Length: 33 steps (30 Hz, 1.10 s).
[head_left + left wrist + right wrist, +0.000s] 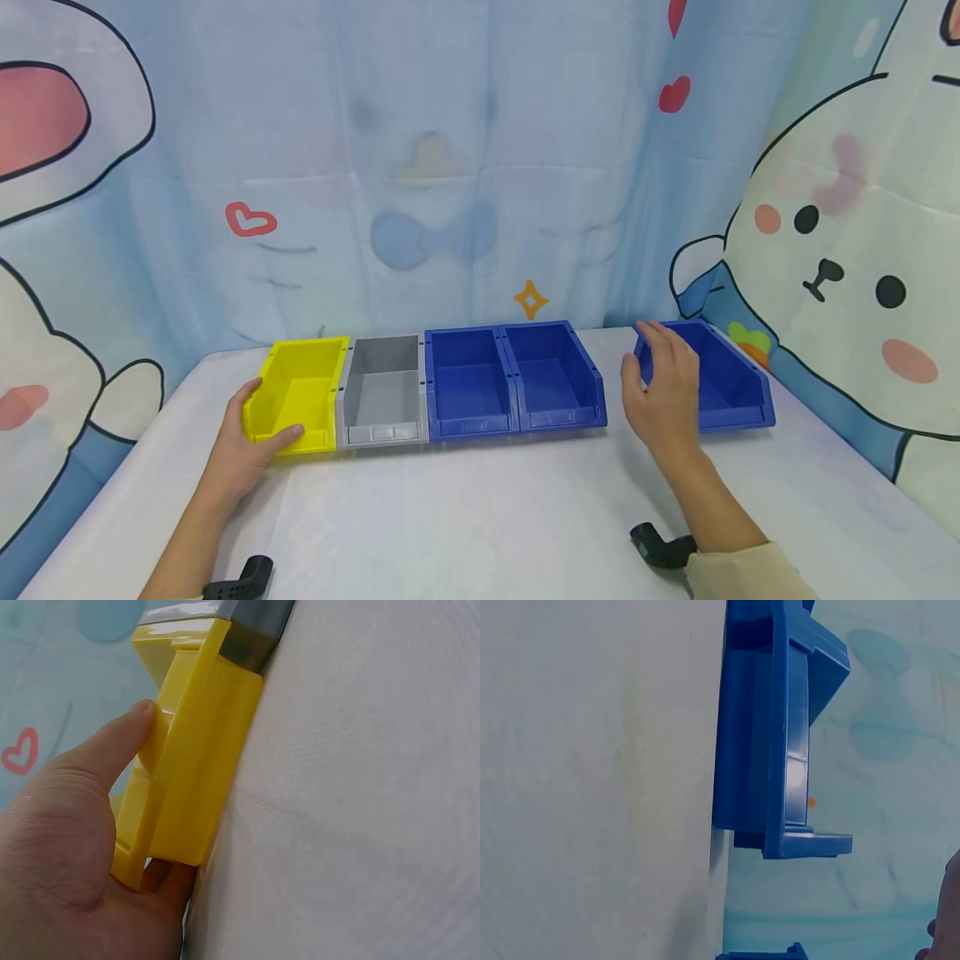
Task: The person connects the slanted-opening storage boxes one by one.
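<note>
A yellow storage bin (300, 392) stands at the left end of a joined row. My left hand (243, 450) grips its front left corner, thumb on the front lip and fingers along the left side. In the left wrist view, the thumb lies against the yellow bin (191, 761) and the other fingers are partly hidden behind it. A separate blue bin (731, 383) stands at the right. My right hand (666, 392) is at its left side, fingers loosely bent and covering part of it. The right wrist view shows only a bit of that hand (949, 915), so contact is unclear.
Right of the yellow bin stand a grey bin (384, 392) and two blue bins, one left (471, 383) and one right (551, 375). A gap parts them from the separate bin. White cloth covers the table (450, 517); a printed curtain (465, 167) hangs behind.
</note>
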### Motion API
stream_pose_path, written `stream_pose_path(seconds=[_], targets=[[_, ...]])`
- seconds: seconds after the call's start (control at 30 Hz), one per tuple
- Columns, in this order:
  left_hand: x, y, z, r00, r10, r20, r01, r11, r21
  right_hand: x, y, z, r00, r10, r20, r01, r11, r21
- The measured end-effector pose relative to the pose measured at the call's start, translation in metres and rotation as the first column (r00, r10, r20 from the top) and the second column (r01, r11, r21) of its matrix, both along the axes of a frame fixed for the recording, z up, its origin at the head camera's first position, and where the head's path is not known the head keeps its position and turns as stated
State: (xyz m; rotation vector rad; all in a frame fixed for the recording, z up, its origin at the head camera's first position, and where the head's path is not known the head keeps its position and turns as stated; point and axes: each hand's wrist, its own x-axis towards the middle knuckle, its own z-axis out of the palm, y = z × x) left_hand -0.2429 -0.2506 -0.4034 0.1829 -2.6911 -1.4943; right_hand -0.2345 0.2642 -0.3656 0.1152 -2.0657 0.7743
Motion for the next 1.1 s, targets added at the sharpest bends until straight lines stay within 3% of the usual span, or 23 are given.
stream_pose_path(seconds=[0.63,0.8,1.1], targets=[[0.002,0.001,0.001,1.000,0.004,-0.010,-0.004,1.000,0.001,0.000,0.026,-0.002,0.988,-0.146,0.057,0.151,0.986,-0.078],[0.002,0.001,0.000,1.000,0.007,-0.010,-0.007,1.000,0.002,0.000,0.031,-0.002,0.985,-0.167,0.037,0.170,0.981,-0.088],[0.000,0.001,0.000,1.000,0.004,0.011,-0.004,1.000,-0.004,0.000,0.053,-0.006,0.962,-0.256,0.097,0.266,0.956,-0.120]])
